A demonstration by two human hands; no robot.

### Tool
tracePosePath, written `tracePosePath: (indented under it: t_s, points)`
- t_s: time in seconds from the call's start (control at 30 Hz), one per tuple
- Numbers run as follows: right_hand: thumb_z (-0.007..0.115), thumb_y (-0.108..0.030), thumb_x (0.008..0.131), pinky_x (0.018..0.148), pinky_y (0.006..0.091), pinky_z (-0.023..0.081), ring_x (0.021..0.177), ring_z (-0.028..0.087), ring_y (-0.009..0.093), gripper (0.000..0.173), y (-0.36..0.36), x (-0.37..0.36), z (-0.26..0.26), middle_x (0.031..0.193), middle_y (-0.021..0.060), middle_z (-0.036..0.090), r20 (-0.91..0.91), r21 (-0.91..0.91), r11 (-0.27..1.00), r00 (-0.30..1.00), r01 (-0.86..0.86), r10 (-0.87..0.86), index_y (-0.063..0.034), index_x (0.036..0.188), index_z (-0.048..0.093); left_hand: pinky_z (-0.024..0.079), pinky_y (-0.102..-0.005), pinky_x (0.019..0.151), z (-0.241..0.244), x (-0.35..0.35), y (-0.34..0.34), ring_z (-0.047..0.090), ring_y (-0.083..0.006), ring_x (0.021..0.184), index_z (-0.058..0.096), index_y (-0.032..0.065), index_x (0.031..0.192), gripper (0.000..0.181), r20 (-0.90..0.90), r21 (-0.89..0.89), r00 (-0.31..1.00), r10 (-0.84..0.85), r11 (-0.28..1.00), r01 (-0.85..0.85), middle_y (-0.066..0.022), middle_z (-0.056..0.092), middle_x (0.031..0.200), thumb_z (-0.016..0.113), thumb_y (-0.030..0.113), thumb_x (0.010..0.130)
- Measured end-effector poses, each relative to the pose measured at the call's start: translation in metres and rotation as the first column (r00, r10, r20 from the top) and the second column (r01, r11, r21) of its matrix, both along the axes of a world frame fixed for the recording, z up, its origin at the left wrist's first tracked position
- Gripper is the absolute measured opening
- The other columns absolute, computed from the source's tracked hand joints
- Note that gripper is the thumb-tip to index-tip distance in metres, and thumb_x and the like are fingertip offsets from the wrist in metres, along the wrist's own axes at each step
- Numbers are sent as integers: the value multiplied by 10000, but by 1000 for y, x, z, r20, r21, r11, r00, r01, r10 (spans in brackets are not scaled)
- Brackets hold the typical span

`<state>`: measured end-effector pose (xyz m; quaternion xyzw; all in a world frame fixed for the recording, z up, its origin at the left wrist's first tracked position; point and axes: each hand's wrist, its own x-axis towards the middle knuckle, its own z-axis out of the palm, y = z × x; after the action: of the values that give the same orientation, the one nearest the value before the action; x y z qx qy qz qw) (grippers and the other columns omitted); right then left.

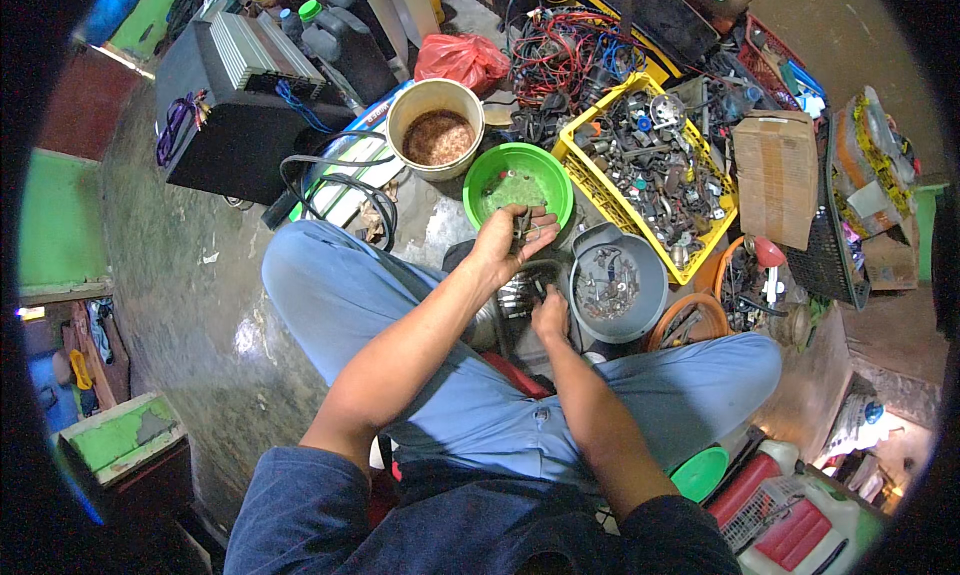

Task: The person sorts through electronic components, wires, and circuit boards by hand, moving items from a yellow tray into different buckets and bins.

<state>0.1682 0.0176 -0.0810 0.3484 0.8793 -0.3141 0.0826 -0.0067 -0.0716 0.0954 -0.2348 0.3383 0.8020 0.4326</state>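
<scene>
My left hand (501,243) is turned palm up over the near rim of a green plastic basin (474,192). Small dark metal parts (523,226) rest on its fingers under the thumb. Lower and to the right, my right hand (552,317) has its fingers curled beside a shiny dark metal container (517,293). Something small and dark shows at those fingertips, too blurred to name. Just right of that hand stands a grey plastic pail (658,293) with screws and bolts (609,278) on its bottom. Shallow liquid and a few small bits lie in the green basin.
A cream bucket (397,136) of rusty brown liquid stands behind the basin. To the right is a yellow plastic crate (619,218) full of metal parts, with a cardboard box (775,177) beyond. Tangled wires (559,53) lie at the back. A black speaker-like box (232,151) stands left.
</scene>
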Motion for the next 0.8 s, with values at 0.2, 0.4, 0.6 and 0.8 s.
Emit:
tracePosePath:
  t_s: [0.2,0.4,0.6,0.8]
  points:
    - [643,-75,827,856,517,483,952,640,444,327,6,5,7,954,258,679,188,-24,1000,982,15,-10,-30,1147,593,576,-359,881,-1,1,2,651,-290,1010,509,-80,1218,391,-16,-14,1000,-14,1000,14,-232,609,1182,380,199,976]
    - [676,-123,830,757,441,532,809,673,366,356,6,11,-23,879,207,693,-31,-146,989,1000,1,-5,-4,1148,568,578,-360,874,-9,0,5,654,-293,1008,512,-76,1207,379,-20,-22,999,-32,999,32,-229,610,1180,377,194,978]
    - [555,-91,928,663,358,573,732,653,230,185,11,9,-24,909,96,648,257,-809,423,892,409,-373,-16,1097,553,584,-354,860,-13,0,4,660,-298,1002,501,-77,1220,386,-28,-23,999,-41,999,41,-237,604,1193,373,198,981]
    - [515,-68,929,666,388,578,786,657,258,242,8,15,-36,1046,139,628,156,-773,515,897,371,-413,-32,1168,515,582,-352,864,-10,1,1,657,-300,1014,489,-83,1237,404,-45,-1,998,-45,999,45,-247,594,1218,370,206,982]
